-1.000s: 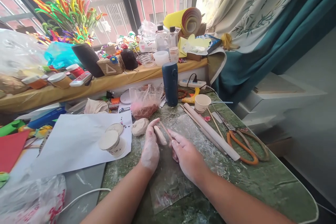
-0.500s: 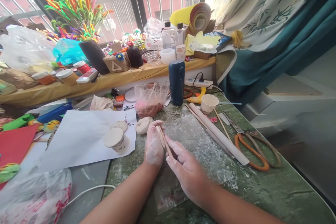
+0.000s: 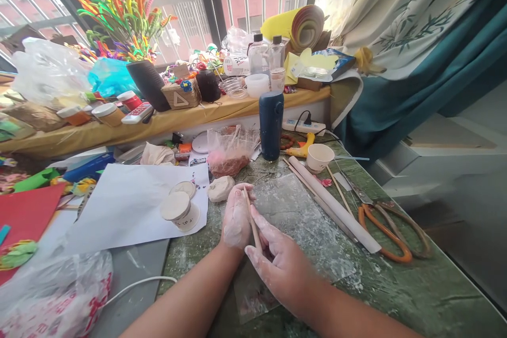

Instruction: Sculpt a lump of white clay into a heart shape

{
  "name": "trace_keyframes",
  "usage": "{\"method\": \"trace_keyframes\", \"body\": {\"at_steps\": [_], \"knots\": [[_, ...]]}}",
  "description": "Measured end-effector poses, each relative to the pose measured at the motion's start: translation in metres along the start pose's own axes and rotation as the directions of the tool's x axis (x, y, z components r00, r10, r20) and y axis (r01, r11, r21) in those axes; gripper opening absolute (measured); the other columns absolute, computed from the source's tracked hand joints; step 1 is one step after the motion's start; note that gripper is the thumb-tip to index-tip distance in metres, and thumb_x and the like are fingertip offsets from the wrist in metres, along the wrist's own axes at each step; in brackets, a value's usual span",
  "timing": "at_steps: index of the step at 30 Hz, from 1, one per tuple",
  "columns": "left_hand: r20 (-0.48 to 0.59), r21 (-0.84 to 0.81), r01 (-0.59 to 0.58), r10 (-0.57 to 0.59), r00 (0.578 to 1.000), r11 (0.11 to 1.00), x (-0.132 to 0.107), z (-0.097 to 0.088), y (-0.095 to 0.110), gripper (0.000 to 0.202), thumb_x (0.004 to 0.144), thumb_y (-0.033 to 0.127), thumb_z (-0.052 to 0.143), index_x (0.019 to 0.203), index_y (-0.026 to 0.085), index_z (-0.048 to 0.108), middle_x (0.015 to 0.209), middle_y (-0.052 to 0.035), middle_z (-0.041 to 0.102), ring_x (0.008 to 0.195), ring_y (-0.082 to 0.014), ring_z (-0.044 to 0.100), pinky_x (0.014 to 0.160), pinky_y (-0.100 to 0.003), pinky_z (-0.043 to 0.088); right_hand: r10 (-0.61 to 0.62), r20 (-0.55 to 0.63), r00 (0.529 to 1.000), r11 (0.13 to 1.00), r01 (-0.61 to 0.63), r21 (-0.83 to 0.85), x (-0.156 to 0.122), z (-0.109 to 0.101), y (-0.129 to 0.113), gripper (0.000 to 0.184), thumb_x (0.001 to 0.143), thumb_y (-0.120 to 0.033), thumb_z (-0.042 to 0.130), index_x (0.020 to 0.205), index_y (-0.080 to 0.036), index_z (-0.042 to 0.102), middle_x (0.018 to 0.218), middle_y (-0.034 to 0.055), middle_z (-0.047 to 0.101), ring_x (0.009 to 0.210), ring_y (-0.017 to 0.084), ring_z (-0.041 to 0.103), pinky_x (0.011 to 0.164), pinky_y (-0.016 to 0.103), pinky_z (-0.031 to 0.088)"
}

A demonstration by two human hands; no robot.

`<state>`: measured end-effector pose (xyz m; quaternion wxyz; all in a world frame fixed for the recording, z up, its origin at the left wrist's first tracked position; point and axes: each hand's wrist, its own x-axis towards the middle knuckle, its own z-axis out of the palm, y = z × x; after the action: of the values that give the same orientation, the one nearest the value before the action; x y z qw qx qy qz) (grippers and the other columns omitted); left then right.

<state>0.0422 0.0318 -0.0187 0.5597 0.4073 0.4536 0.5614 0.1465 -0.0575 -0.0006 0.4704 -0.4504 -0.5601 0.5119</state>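
My left hand (image 3: 235,216) and my right hand (image 3: 279,261), both dusted white, meet over a clear plastic sheet (image 3: 301,216) on the green table. A thin wooden stick (image 3: 252,222) runs between them; the right fingers pinch its near end, and the left fingers are curled around its far part. Whether dough still sits inside the left hand is hidden. A lump of pale dough (image 3: 221,188) lies just beyond the left hand.
A white rolling pin (image 3: 332,203) and orange-handled scissors (image 3: 384,232) lie to the right, a paper cup (image 3: 319,157) and a dark blue bottle (image 3: 271,125) behind. White paper (image 3: 127,206) with round tubs (image 3: 180,211) is at left. The windowsill is heaped with craft supplies.
The pale dough roll seen beside the left hand is now out of sight within it. The hands closed together around the stick and drew slightly nearer to me.
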Motion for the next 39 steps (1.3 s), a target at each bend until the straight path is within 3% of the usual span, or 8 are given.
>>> {"method": "trace_keyframes", "body": {"at_steps": [7, 9, 11, 14, 19, 24, 33, 39], "knots": [[0.015, 0.025, -0.035, 0.034, 0.999, 0.999, -0.001, -0.003, -0.006, 0.048, 0.091, 0.066, 0.063, 0.103, 0.020, 0.071, 0.079, -0.0023, 0.059, 0.067, -0.0147, 0.052, 0.060, -0.024, 0.043, 0.040, -0.010, 0.999, 0.999, -0.040, -0.024, 0.001, -0.002, -0.004, 0.072, 0.087, -0.018, 0.064, 0.157, -0.027, 0.047, 0.141, 0.0077, 0.067, 0.144, 0.032, 0.048, 0.119, 0.050, 0.041], [0.017, 0.027, -0.023, 0.022, 1.000, 0.999, -0.001, -0.003, -0.003, 0.050, 0.091, 0.067, 0.062, 0.104, 0.020, 0.071, 0.078, -0.0017, 0.058, 0.062, -0.0135, 0.050, 0.055, -0.024, 0.041, 0.057, -0.033, 0.998, 0.998, -0.059, -0.037, 0.000, -0.002, -0.002, 0.070, 0.087, -0.021, 0.065, 0.155, -0.028, 0.050, 0.125, 0.0082, 0.073, 0.126, 0.031, 0.063, 0.110, 0.047, 0.049], [0.030, 0.047, 0.004, -0.005, 1.000, 0.999, -0.001, -0.003, 0.001, 0.055, 0.090, 0.071, 0.059, 0.106, 0.020, 0.071, 0.077, -0.0009, 0.059, 0.057, -0.0122, 0.048, 0.050, -0.023, 0.039, 0.093, -0.050, 0.994, 0.995, -0.095, -0.032, -0.001, -0.004, 0.001, 0.069, 0.089, -0.025, 0.065, 0.156, -0.028, 0.048, 0.100, 0.0052, 0.075, 0.095, 0.027, 0.070, 0.090, 0.042, 0.057], [0.054, 0.086, 0.055, -0.060, 0.997, 0.995, -0.002, -0.004, 0.007, 0.060, 0.089, 0.075, 0.057, 0.109, 0.020, 0.070, 0.073, 0.0002, 0.060, 0.053, -0.0119, 0.048, 0.046, -0.023, 0.039, 0.147, -0.073, 0.986, 0.989, -0.144, 0.041, -0.002, -0.006, 0.004, 0.070, 0.092, -0.030, 0.063, 0.158, -0.027, 0.042, 0.076, -0.0024, 0.063, 0.066, 0.018, 0.058, 0.066, 0.031, 0.053], [0.040, 0.091, 0.043, -0.046, 0.998, 0.995, -0.002, -0.006, 0.009, 0.053, 0.087, 0.072, 0.064, 0.091, 0.019, 0.067, 0.064, 0.0029, 0.056, 0.053, -0.0109, 0.047, 0.048, -0.021, 0.038, 0.171, -0.085, 0.982, 0.985, -0.170, 0.026, 0.000, -0.008, 0.001, 0.069, 0.092, -0.028, 0.062, 0.158, -0.025, 0.042, 0.072, -0.0057, 0.053, 0.062, 0.015, 0.051, 0.064, 0.028, 0.048], [0.015, 0.059, 0.010, -0.011, 1.000, 0.998, 0.001, -0.005, 0.006, 0.052, 0.086, 0.070, 0.065, 0.079, 0.019, 0.062, 0.069, 0.0016, 0.057, 0.057, -0.0113, 0.048, 0.053, -0.022, 0.040, 0.142, -0.053, 0.988, 0.984, -0.146, -0.102, -0.001, -0.006, -0.002, 0.069, 0.088, -0.025, 0.063, 0.156, -0.026, 0.047, 0.072, -0.0036, 0.059, 0.060, 0.016, 0.053, 0.063, 0.031, 0.050], [0.004, 0.110, -0.017, 0.017, 1.000, 0.994, 0.001, -0.004, 0.000, 0.050, 0.089, 0.069, 0.062, 0.081, 0.020, 0.060, 0.067, 0.0027, 0.051, 0.057, -0.0123, 0.043, 0.053, -0.023, 0.036, 0.028, -0.106, 0.994, 0.960, -0.056, -0.273, -0.002, -0.003, 0.010, 0.064, 0.088, -0.024, 0.061, 0.151, -0.029, 0.055, 0.076, 0.0016, 0.068, 0.067, 0.023, 0.064, 0.080, 0.041, 0.059], [0.001, 0.189, -0.027, 0.028, 1.000, 0.982, -0.001, -0.006, 0.003, 0.056, 0.091, 0.076, 0.051, 0.083, 0.021, 0.059, 0.066, 0.0034, 0.049, 0.055, -0.0128, 0.043, 0.053, -0.025, 0.037, 0.071, -0.111, 0.991, 0.989, -0.084, -0.123, -0.004, -0.003, 0.004, 0.060, 0.095, -0.027, 0.057, 0.154, -0.023, 0.049, 0.079, 0.0015, 0.071, 0.069, 0.020, 0.066, 0.074, 0.035, 0.060]]}}
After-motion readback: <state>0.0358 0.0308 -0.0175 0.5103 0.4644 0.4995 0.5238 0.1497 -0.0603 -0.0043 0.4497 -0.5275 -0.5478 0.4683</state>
